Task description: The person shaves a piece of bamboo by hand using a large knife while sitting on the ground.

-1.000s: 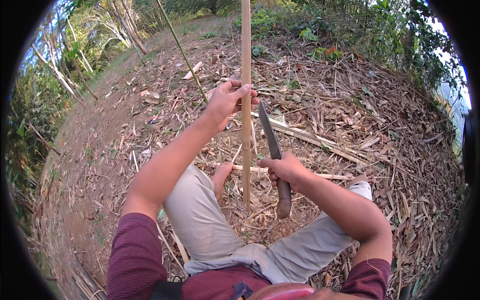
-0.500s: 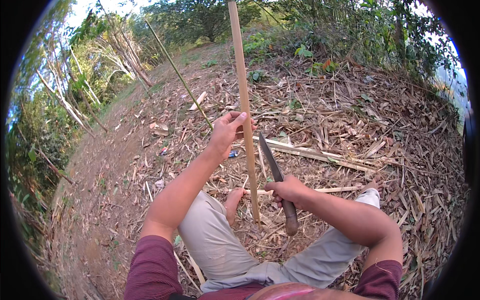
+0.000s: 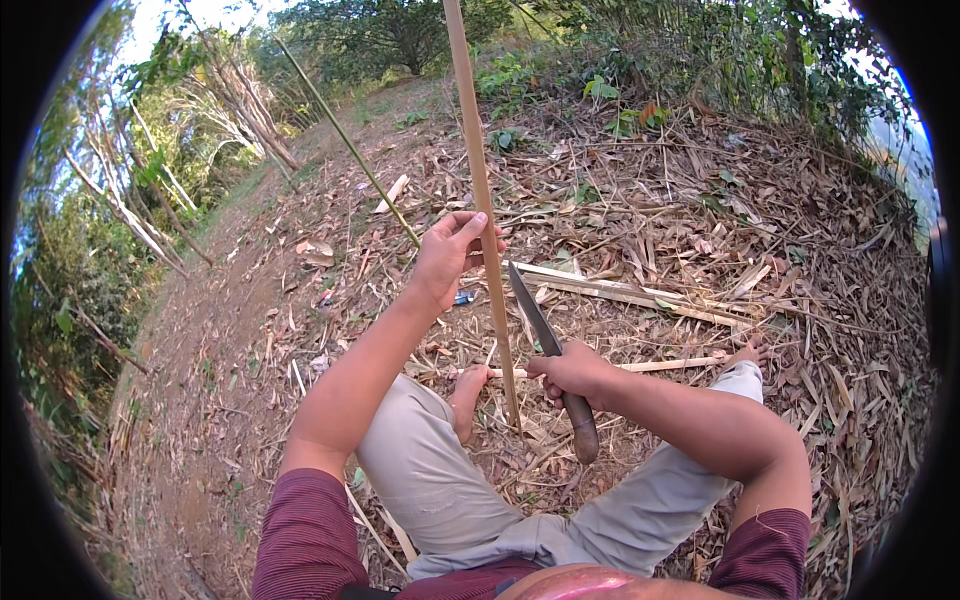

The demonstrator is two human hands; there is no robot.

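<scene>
A long, pale bamboo strip [image 3: 469,130] stands nearly upright in front of me, its lower end down at the leaf-strewn ground between my feet. My left hand [image 3: 448,258] grips it around mid-length, thumb on the near side and fingers curled behind. In my right hand [image 3: 574,374] is a large knife [image 3: 535,316] with a dark blade and a thick brown wooden handle. The blade points up and to the left, just right of the strip, and looks apart from it. My right fist wraps the top of the handle, whose butt sticks out below.
Several split bamboo pieces [image 3: 640,295] lie on the dry leaves ahead to the right. Another strip [image 3: 665,366] lies across the ground between my bare feet. A thin green pole [image 3: 345,140] slants beyond my left hand. Bushes and trees [image 3: 400,40] line the far side.
The bamboo strip's top has leaned slightly left, and my left hand has shifted a little with it. My right hand and the knife have barely moved.
</scene>
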